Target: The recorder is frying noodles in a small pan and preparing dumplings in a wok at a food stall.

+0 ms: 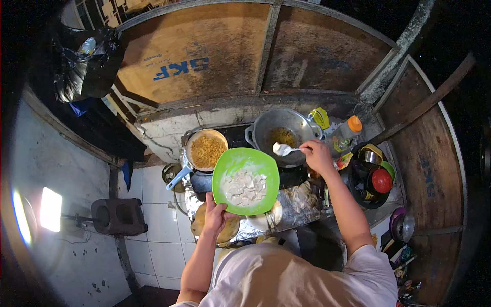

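Note:
My left hand [215, 217] grips the lower left rim of a green plastic bowl [271, 184]. White, flour-coated cubes [245, 188] are heaped inside it, and white powder smears its wall. In my right hand [317, 155] is a metal spoon [285, 149] bearing a whitish lump. The spoon's head hangs over the near part of a two-handled aluminium pot [264, 126], where yellowish-brown liquid with bits lies at the bottom. Left of the bowl, a frying pan [188, 151] with a blue handle holds a browned, shredded-looking food [209, 151].
Foil [293, 199] covers part of the counter. A round wooden board [226, 232] lies below my left hand. Right of the pot stand a yellow packet [319, 117] and an orange-capped clear bottle [350, 132], then a black basin [347, 184] of dishes. Plywood panels [215, 30] enclose the back.

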The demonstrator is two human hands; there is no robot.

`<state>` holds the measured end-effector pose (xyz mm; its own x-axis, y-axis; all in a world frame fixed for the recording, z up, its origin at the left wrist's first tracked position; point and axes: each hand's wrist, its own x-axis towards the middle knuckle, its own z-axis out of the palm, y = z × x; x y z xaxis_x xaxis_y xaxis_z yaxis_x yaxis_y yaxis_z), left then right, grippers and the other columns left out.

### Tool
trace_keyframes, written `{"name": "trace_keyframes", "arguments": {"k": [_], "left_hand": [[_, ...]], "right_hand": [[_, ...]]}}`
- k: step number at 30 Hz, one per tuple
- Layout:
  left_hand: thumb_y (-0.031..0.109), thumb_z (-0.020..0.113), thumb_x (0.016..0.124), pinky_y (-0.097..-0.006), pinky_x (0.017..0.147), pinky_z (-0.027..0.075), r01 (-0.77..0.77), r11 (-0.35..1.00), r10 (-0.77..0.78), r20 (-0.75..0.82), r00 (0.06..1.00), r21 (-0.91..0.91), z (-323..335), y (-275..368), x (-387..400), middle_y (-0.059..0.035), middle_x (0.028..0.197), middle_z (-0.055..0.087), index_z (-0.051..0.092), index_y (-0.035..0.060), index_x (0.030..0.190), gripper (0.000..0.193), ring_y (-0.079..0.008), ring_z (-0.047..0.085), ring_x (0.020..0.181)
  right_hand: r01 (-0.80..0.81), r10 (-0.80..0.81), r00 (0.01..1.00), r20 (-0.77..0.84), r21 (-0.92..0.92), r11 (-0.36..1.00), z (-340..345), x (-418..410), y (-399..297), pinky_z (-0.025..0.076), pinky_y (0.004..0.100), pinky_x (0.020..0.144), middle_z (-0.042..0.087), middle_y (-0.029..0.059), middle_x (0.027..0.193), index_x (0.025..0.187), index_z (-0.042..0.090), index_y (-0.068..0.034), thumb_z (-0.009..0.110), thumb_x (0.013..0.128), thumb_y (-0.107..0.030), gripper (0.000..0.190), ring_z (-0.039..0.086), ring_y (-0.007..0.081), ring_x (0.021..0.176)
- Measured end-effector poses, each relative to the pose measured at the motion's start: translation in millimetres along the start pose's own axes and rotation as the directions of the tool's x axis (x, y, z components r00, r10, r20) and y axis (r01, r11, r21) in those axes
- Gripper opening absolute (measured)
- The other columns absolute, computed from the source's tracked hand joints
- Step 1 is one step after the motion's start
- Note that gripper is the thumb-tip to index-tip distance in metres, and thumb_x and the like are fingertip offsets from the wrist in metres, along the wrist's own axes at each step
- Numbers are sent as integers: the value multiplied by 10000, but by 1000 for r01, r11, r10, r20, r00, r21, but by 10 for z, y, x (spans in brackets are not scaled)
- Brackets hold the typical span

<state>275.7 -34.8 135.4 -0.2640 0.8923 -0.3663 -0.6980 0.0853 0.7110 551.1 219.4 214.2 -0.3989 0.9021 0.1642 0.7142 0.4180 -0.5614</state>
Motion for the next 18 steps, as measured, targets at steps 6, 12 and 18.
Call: {"name": "trace_keyframes", "arguments": {"k": [6,12,18], "left_hand": [[-81,414,840,-402,593,641,-34,998,31,-68,997,-46,53,-206,94,-146,1151,477,323,102,1143,366,-309,638,928],[-67,419,863,-412,614,642,-36,997,28,-106,994,-70,58,-271,209,-143,1184,478,320,116,1160,364,-304,635,942],[-65,417,877,-465,650,647,-47,994,42,-44,998,-96,51,-378,382,-176,1206,467,287,111,1170,366,-354,641,977]], "right_hand": [[-101,127,991,34,-415,904,699,525,1006,498,434,859,658,132,1015,931,724,-89,584,852,-119,164,611,333,1006],[55,-2,997,83,-636,770,1253,662,1193,479,427,909,659,125,1041,929,721,-21,526,848,-102,226,600,290,1062],[-6,-18,999,-29,-654,757,1214,583,1299,504,443,845,654,122,998,884,724,-51,578,808,-107,174,635,307,969]]}}
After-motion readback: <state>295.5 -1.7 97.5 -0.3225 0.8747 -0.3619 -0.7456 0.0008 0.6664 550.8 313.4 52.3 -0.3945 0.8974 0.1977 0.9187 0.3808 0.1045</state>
